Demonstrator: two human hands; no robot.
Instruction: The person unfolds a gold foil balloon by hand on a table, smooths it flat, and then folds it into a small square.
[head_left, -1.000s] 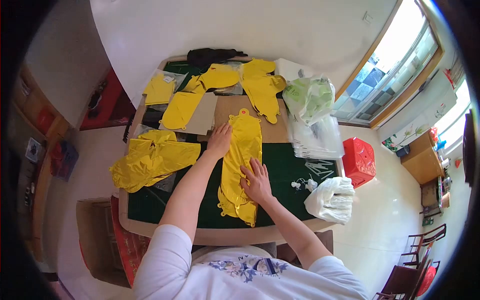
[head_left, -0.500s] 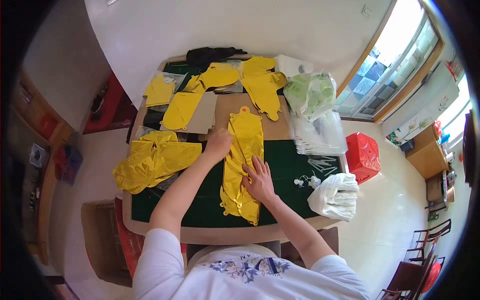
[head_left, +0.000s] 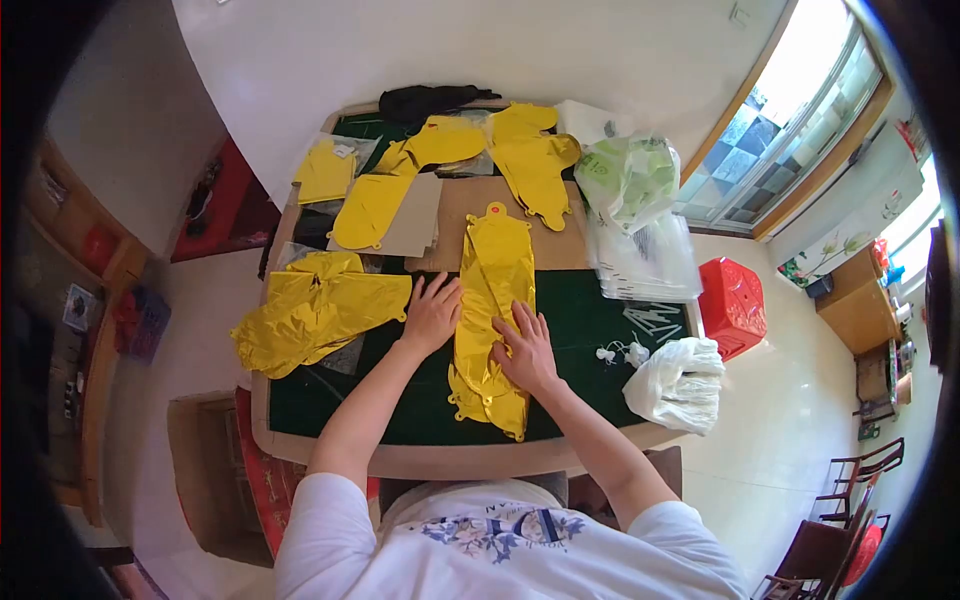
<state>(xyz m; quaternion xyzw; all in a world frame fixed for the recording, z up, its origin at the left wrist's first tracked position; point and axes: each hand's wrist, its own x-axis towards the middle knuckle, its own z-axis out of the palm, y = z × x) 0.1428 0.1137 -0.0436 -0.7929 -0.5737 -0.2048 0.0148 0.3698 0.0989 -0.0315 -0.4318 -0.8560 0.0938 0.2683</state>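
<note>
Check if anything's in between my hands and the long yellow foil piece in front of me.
Nothing visible is. Your right hand rests on the yellow foil piece, and your left hand is at its left edge with no object between, though I can't tell whether it touches.

- In front of me, my green-topped table [head_left: 430, 461]
- Centre towards six o'clock: yellow foil [head_left: 492, 265]
- Nine: crumpled foil pile [head_left: 320, 310]
- Twelve: cardboard [head_left: 447, 228], black cloth [head_left: 430, 103]
- Three: clear bags [head_left: 645, 262], white sticks [head_left: 652, 322]
- Four: white bag [head_left: 675, 388]
</note>
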